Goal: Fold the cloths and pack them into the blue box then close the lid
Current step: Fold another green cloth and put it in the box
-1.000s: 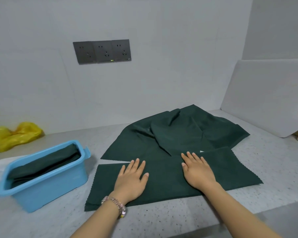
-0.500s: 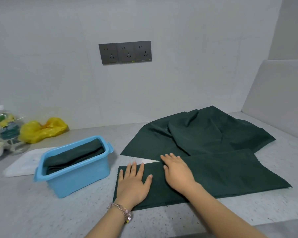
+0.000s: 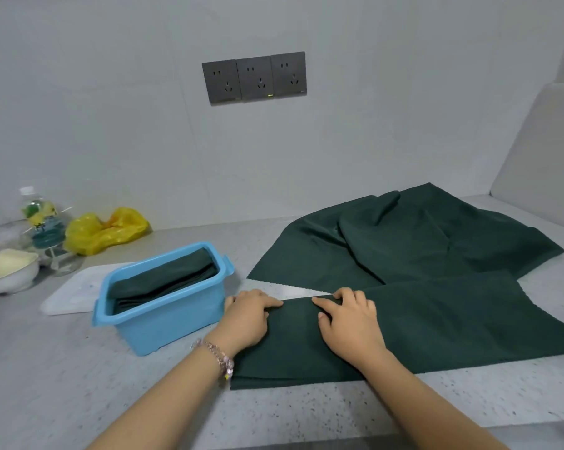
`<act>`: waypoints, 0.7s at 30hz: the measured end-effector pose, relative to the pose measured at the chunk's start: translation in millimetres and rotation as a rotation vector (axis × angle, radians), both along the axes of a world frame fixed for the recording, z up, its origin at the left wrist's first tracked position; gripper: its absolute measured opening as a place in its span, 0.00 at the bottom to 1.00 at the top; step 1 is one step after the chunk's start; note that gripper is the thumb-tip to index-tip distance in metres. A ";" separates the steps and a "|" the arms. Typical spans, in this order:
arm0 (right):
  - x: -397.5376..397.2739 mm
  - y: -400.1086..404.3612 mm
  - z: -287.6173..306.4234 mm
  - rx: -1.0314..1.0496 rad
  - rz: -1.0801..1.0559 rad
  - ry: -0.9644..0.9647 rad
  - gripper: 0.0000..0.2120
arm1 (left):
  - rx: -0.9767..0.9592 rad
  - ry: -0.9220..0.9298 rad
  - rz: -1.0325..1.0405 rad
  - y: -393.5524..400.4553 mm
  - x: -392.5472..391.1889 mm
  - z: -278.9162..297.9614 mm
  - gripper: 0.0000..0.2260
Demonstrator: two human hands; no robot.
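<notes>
Two hands grip the far edge of the front green cloth (image 3: 436,323) on the countertop (image 3: 63,368): left hand (image 3: 246,316) at its left corner, right hand (image 3: 349,318) just beside, fingers curled on the fabric. Its long axis runs left to right; its right end is cut off. The blue box (image 3: 164,323), just left, holds folded cloths (image 3: 167,280), partly hidden.

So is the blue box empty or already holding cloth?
Holding cloth. The blue box has dark green folded cloth lying inside, up near the rim, and it has no lid on.
</notes>
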State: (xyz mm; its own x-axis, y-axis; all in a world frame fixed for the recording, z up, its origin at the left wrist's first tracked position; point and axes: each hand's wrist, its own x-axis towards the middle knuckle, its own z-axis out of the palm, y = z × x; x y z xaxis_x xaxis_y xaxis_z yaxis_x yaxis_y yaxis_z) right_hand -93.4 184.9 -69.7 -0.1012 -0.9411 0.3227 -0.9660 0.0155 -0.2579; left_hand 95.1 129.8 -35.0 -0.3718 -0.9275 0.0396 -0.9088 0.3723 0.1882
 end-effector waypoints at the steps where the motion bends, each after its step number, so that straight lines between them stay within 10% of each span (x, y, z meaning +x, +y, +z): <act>1: -1.5 -2.2 0.9 0.010 -0.008 -0.002 0.19 | 0.027 -0.020 0.004 -4.0 -1.4 4.2 0.20; 8: -5.9 -4.8 4.2 0.131 0.025 -0.090 0.19 | 0.103 -0.174 0.088 -14.9 -8.3 44.4 0.10; 21: -49.6 8.1 48.9 0.785 0.417 -0.128 0.56 | 0.450 0.647 0.181 -11.7 -24.4 105.6 0.07</act>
State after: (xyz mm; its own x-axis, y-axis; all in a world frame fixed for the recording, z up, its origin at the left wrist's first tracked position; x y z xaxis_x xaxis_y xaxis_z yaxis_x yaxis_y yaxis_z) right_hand -143.0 193.0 -20.7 0.3067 -0.8546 -0.4190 -0.8972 -0.1127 -0.4269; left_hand 70.7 118.1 70.6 -0.2458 -0.9494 -0.1958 -0.6073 -0.0066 0.7944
